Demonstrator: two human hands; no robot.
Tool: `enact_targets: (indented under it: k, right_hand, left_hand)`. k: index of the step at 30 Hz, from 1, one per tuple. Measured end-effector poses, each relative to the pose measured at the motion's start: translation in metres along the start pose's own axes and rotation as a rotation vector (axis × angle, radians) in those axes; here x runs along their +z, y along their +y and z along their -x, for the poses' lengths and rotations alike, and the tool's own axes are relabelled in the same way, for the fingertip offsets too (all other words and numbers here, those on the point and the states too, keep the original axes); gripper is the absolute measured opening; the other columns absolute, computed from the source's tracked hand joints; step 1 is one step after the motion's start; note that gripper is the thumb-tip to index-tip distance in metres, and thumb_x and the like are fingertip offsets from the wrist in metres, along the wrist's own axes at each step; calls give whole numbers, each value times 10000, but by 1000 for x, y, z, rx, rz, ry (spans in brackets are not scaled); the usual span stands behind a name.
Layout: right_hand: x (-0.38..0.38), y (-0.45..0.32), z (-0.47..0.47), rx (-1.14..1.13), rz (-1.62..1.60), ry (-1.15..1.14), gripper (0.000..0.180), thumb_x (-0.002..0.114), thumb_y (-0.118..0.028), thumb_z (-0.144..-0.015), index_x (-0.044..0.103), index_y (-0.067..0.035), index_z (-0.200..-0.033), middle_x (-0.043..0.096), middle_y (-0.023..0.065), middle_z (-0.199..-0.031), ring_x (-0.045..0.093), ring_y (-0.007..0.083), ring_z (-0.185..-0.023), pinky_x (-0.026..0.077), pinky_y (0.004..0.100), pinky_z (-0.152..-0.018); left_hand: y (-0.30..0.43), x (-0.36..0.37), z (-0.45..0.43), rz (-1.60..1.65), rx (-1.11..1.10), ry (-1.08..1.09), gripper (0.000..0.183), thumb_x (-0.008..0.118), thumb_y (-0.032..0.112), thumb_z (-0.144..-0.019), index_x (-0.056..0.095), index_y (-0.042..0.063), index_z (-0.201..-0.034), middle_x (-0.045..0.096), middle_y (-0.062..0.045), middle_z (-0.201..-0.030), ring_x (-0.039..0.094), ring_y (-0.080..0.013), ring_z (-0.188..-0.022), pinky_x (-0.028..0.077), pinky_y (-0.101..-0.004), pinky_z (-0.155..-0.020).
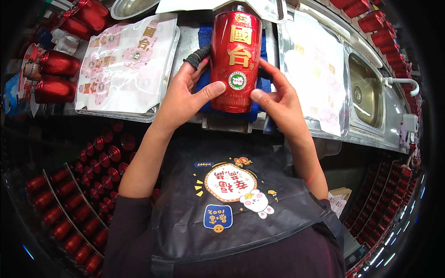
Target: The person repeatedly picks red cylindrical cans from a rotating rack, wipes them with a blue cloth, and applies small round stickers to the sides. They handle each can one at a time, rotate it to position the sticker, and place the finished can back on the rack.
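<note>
A glossy red bottle [236, 62] with raised gold characters and a round green-and-white emblem lies on a blue cloth [205, 34], its neck pointing away from me. My left hand [186, 90] holds its left side, thumb on the front near the emblem; a black wrap covers one fingertip. On the opposite side, my right hand [283, 99] touches the bottle with thumb and fingers. Decal sheets [128, 62] with gold characters and pink patterns lie on a metal tray left of the bottle. More decal sheets [314, 69] lie on a tray to the right.
A sink basin [365, 90] with a white faucet [399, 81] is at the right. Red bottles [55, 90] lie at the left edge, near a metal bowl [134, 7] at the back. Racks of red bottles [73, 212] stand below on both sides.
</note>
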State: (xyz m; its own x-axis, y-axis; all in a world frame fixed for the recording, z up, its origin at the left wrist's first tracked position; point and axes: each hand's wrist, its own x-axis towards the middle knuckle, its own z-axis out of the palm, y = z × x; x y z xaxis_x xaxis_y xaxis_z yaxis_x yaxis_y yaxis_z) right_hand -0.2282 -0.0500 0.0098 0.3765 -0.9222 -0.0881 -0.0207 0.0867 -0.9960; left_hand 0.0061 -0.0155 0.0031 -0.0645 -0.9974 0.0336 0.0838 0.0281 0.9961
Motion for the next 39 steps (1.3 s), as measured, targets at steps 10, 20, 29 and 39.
enact_targets:
  k: [10,20,29,39]
  right_hand:
    - [-23,-29,-13,78,-400,240,453,632,14,-878,514,23,-1315,638,87,-1026,646,145,-882,562,300,-764]
    - [13,-60,-69,-771,636,257,184,741,-53,-824,641,-28,-977,676,143,-865,687,302,-761,548,364,-694]
    - [1,-63,-77,-789,594,209,212,792,-103,-838,670,-35,-997,714,96,-872,705,168,-783,567,290,-730]
    - [-19,-80,-112,-782,739,348,198,759,-68,-830,676,-26,-1004,713,123,-848,711,213,-760,563,305,-699]
  left_hand:
    - [10,10,3,-90,12,48,841,829,246,-859,353,-55,-1484,472,-228,-1473,410,-288,-1421,331,-394,-1179]
    - [15,13,5,-86,-3,52,863,837,232,-847,347,-45,-1502,464,-193,-1482,406,-266,-1420,314,-393,-1186]
    - [13,13,5,-86,-34,43,860,829,181,-849,336,-29,-1522,437,-169,-1511,367,-254,-1450,261,-397,-1215]
    - [12,15,1,-139,48,67,859,827,230,-857,338,-49,-1505,483,-217,-1458,438,-281,-1405,338,-398,-1176]
